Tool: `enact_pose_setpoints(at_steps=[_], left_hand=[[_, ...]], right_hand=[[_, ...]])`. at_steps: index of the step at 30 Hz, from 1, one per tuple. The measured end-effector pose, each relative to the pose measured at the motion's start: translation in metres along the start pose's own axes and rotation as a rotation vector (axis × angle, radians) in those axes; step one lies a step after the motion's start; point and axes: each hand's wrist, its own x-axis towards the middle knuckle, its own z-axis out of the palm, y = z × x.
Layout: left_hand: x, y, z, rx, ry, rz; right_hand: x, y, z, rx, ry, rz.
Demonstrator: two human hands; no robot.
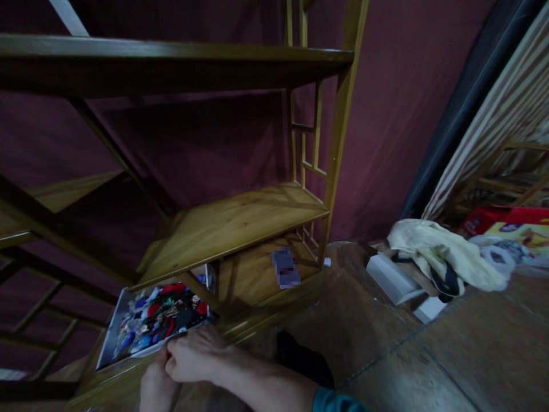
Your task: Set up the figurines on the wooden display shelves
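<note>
A shallow white box (108,339) full of small mixed items, red, blue, black and green, sits on the bottom shelf at the left. Just in front of its near edge, my right hand (195,356) is closed, with the back of the hand towards me. My left hand (156,382) is closed too, against the right hand at the lower edge of the view. The fingertips of both hands are hidden, so anything held in them does not show. Whether the right hand touches the box's rim, I cannot tell.
A wooden shelf unit (240,220) stands against a dark red wall (386,114). A blurred purplish flat item (286,268) lies on its bottom shelf. On the tiled floor at the right are a white box (392,277), a cream cloth (446,252) and a red-and-yellow package (525,232).
</note>
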Motion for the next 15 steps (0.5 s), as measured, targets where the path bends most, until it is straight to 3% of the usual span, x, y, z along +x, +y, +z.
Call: enact_pose_setpoints(at_steps=[3,6,15], left_hand=[[0.011,-0.004,-0.002,0.008,-0.147,0.083],[0.019,-0.007,-0.006,0.126,-0.161,0.133],[0.074,-0.014,-0.015,0.186,0.015,0.221]], right_hand=[[0.004,0.002,-0.003,0.013,0.011,0.010],[0.005,0.005,-0.006,0.019,-0.002,0.013],[0.011,0.012,-0.009,-0.043,-0.043,0.033]])
